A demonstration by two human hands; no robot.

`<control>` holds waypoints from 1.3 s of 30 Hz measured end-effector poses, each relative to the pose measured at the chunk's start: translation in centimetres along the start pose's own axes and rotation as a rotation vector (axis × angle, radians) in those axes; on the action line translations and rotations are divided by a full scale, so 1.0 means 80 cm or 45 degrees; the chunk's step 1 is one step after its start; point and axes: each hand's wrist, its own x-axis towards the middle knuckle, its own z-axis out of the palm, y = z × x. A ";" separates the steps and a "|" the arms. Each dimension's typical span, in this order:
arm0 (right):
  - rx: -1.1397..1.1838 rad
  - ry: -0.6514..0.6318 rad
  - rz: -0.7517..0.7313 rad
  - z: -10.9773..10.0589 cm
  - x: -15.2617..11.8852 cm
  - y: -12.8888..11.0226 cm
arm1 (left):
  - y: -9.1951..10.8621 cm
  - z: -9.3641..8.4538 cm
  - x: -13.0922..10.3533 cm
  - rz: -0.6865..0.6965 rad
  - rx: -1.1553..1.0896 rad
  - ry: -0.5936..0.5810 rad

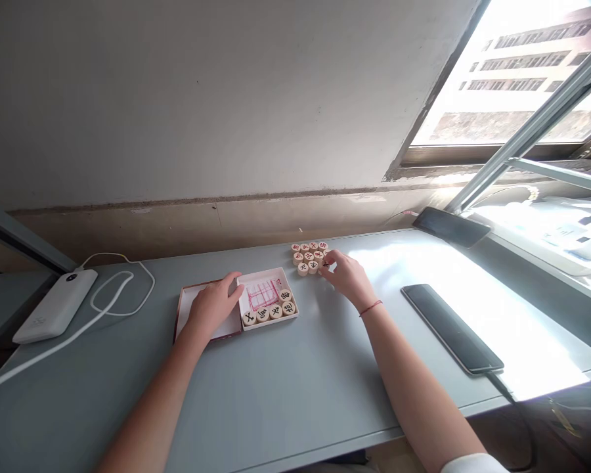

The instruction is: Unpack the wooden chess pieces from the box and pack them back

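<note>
A small white box [256, 275] sits on the grey desk, holding several round wooden chess pieces [274, 311] along its near and right sides and a folded paper with red grid lines [262, 293]. Its lid [186, 299] lies to the left. My left hand [215, 304] rests flat on the lid, its fingers touching the box's left edge. Behind the box lies a cluster of wooden chess pieces [308, 255] with red and black characters. My right hand [347, 277] is at the cluster's right edge, fingertips pinching one piece there.
A white power bank [56, 305] with a looped white cable [123, 289] lies at far left. A dark phone [451, 327] with a cable lies at right, and another phone [452, 226] leans near the window sill. The grey desk [295, 381] ends close to me.
</note>
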 end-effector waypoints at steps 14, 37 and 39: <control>-0.073 -0.090 0.001 0.001 -0.003 -0.002 | 0.008 0.017 0.002 0.079 -0.002 0.049; 0.356 -0.492 -0.382 0.018 -0.028 -0.067 | 0.067 0.056 -0.016 0.446 0.127 0.196; 0.356 -0.470 -0.369 0.025 -0.029 -0.069 | 0.077 0.058 -0.018 0.436 0.139 0.166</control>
